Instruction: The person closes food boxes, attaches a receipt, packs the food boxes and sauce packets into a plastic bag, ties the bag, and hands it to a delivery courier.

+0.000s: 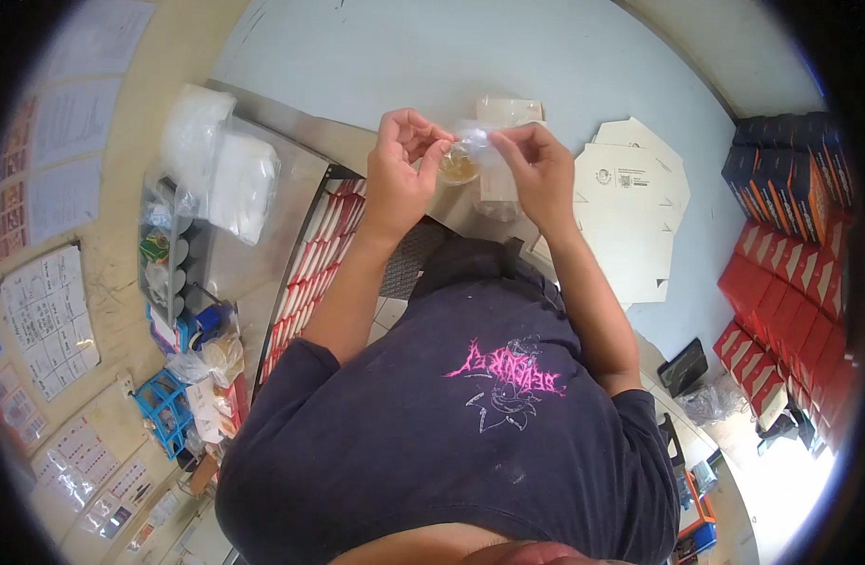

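A small clear plastic bag [474, 139] is held up in front of my chest, between my two hands. My left hand [406, 165] pinches its left side with thumb and fingertips. The bag's right top edge is between the thumb and index finger of my right hand [538, 168]. Below the bag's upper part shows a round, clear shape with yellowish contents [459, 167]; whether it is inside the bag or behind it, I cannot tell. A whitish box [497, 185] lies just behind, between my hands.
Flat white cardboard pieces [630, 202] lie to the right on the pale blue surface. Red boxes [776, 306] and dark boxes [781, 174] are stacked at the far right. At the left are plastic-wrapped packs [241, 185], a rack of cups [180, 259] and a blue basket [164, 414].
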Demonstrator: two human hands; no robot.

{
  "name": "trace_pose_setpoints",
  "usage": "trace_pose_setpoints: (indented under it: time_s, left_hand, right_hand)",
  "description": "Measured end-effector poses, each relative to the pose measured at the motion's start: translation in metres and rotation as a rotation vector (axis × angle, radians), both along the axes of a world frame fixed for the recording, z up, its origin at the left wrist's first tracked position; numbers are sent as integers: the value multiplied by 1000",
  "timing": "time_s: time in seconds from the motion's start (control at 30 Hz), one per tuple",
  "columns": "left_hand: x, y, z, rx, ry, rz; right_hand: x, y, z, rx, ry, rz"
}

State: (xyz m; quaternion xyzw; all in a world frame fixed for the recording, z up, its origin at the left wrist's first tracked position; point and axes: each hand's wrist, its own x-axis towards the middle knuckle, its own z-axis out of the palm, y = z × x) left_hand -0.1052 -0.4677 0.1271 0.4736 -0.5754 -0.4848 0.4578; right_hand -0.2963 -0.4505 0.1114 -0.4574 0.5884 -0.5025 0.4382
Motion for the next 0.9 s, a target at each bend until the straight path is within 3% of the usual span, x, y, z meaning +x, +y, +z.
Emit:
trace_pose_setpoints:
  time_s: [0.1, 0.23, 0.3, 0.4, 0.53, 0.57, 0.6, 0.7, 0.73, 0.8, 0.83, 0.9]
  left_hand:
    - [-11, 0, 22, -8, 88, 13]
    - [-21, -10, 15, -71, 12, 12]
    - [-23, -14, 6, -138, 22, 5]
    - [-23, -18, 6, -148, 19, 15]
    - [-16, -19, 4, -271, -189, 4]
    - [-15, -18, 4, -364, -288, 4]
    - [-13, -18, 1, -357, -292, 11]
    - [-12, -24, -8, -457, -273, -1]
    - [-14, -28, -10, -303, -134, -12]
    - [-15, -32, -10, -154, 13, -25]
    - [-15, -34, -10, -54, 83, -36]
    - [-17, -39, -15, 47, 160, -56]
  right_hand:
    - [-8, -1, -4, 39, -201, -7]
    - [-7, -3, 3, -44, -195, -59]
    - [-11, -11, 9, -98, 88, -10]
    - [-11, -20, 29, -132, 270, 53]
    - [-4, -26, 39, -89, 186, 96]
    - [-2, -24, 47, -151, 361, 85]
    - [1, -23, 51, -214, 536, 75]
    - [9, -20, 47, -298, 565, 62]
    - [11, -19, 43, -294, 567, 67]
    - [17, -19, 29, -136, 221, 14]
    - [17, -19, 19, -136, 229, 11]
    - [16, -20, -1, -10, -74, -53]
